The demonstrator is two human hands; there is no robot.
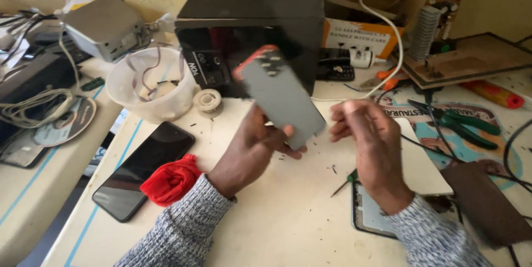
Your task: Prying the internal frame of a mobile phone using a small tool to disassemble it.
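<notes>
Phone (280,98), pinched at its near end by the left hand (260,142) while the right hand (363,128) curls empty nearby, could slip onto the table (288,217).

The phone (280,96) in the left hand (252,148) shows a matt grey back with a reddish rubbery-looking rim. A second phone (143,170) lying flat has a glossy black glass face, beside a crumpled red cloth (172,180). Both sleeves (183,228) are knitted, speckled grey wool. The bowl (148,87) is translucent white plastic, the big box (252,23) smooth black with a shiny front. The board (471,59) is bare wood; the pliers (457,123) have green plastic grips; the worktop (288,222) is pale, scuffed laminate
</notes>
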